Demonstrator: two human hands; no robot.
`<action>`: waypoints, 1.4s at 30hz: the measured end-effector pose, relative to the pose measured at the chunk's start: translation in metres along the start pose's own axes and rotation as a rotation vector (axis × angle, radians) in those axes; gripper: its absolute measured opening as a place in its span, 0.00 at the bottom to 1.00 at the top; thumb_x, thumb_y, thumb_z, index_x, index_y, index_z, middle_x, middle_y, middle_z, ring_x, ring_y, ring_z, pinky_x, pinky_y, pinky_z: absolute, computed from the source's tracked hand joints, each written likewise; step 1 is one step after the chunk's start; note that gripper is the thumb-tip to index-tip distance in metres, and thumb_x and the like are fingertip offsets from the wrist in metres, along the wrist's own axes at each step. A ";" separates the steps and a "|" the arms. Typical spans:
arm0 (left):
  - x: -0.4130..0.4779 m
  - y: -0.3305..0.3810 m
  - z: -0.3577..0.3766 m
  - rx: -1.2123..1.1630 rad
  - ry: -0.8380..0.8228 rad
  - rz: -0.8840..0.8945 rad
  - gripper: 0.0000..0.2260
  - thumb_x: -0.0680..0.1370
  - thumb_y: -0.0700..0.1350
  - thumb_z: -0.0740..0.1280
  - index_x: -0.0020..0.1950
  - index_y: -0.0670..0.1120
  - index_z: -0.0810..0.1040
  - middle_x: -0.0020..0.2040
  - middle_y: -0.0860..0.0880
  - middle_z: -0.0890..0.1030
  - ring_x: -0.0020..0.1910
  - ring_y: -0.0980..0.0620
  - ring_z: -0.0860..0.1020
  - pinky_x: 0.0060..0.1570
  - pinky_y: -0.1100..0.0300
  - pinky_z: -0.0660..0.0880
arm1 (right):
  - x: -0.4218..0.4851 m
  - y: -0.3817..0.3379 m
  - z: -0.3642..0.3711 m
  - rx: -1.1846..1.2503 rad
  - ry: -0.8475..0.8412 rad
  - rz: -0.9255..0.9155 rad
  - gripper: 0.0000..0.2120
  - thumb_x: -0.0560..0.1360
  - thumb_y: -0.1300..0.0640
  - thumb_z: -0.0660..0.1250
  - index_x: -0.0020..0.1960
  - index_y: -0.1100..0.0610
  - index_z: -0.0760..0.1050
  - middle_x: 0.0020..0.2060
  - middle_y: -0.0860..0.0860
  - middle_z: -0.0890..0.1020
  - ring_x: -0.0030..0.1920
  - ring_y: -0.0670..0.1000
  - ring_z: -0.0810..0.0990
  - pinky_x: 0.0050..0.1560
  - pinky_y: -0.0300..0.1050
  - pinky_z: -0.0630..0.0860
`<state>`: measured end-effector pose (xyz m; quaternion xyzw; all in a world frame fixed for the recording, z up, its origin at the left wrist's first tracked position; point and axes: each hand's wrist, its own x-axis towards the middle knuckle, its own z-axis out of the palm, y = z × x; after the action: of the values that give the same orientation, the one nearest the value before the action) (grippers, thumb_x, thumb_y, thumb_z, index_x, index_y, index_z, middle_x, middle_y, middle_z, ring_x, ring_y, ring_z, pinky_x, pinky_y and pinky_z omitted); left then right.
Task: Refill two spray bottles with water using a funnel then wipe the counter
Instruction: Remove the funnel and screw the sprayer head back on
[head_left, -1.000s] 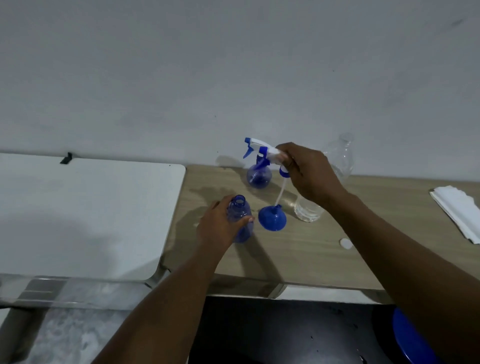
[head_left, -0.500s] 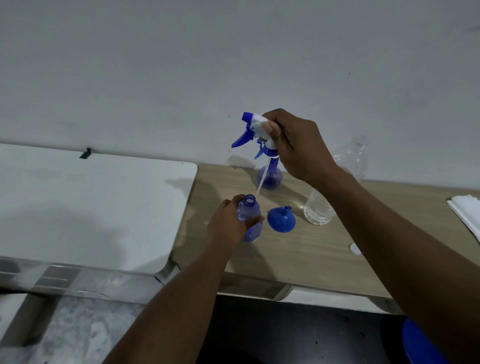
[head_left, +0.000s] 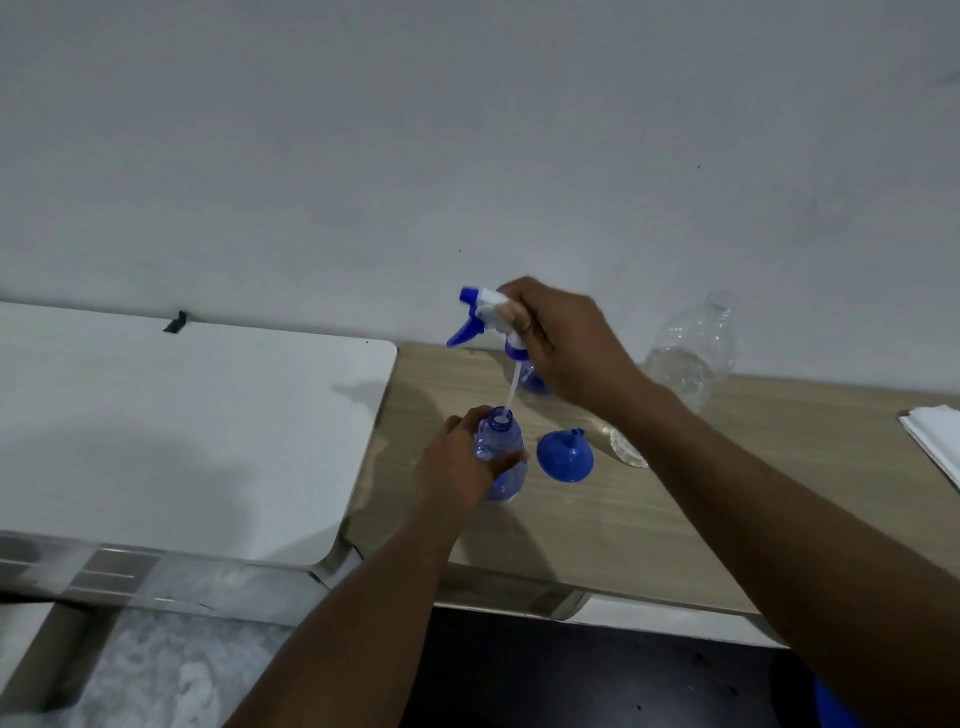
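Near the bench's (head_left: 571, 530) left edge the left hand (head_left: 457, 462) grasps the bottle (head_left: 496, 436); the right hand (head_left: 566, 343) pinches the sprayer (head_left: 483, 312) above, tube (head_left: 511, 387) tip in its neck (funnel (head_left: 565, 457) just beside, mouth down).

Spray head (head_left: 485, 312) in right hand (head_left: 566, 348), its tube (head_left: 511, 387) tip in left hand's (head_left: 457, 470) bottle (head_left: 498, 441).

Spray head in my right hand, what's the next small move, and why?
Probably lower the spray head straight down: its dip tube tip is just at the open mouth of the bottle your left hand grips, and the collar sits well above the neck.
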<state>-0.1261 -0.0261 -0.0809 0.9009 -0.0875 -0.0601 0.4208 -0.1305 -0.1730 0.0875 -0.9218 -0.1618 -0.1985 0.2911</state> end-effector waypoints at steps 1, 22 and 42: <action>0.000 0.000 0.000 -0.009 -0.002 -0.011 0.30 0.62 0.70 0.73 0.61 0.66 0.69 0.52 0.59 0.76 0.50 0.55 0.77 0.50 0.52 0.78 | -0.005 0.004 0.011 0.001 -0.049 0.025 0.13 0.84 0.50 0.57 0.59 0.55 0.76 0.38 0.48 0.80 0.35 0.47 0.78 0.37 0.46 0.76; -0.002 -0.003 0.004 -0.078 -0.076 -0.088 0.11 0.77 0.48 0.71 0.56 0.46 0.78 0.50 0.48 0.81 0.52 0.49 0.80 0.49 0.63 0.69 | -0.051 0.040 0.081 -0.140 -0.257 0.101 0.22 0.77 0.51 0.67 0.67 0.57 0.66 0.54 0.55 0.77 0.44 0.50 0.75 0.42 0.46 0.75; -0.001 -0.004 0.009 -0.047 -0.119 -0.081 0.14 0.76 0.50 0.72 0.58 0.46 0.78 0.47 0.54 0.79 0.47 0.55 0.77 0.56 0.57 0.74 | -0.059 0.048 0.088 -0.169 -0.193 0.132 0.20 0.74 0.50 0.71 0.60 0.55 0.66 0.48 0.52 0.79 0.44 0.53 0.78 0.45 0.53 0.79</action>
<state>-0.1280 -0.0300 -0.0896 0.8884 -0.0746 -0.1322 0.4332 -0.1382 -0.1680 -0.0287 -0.9664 -0.1108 -0.1020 0.2081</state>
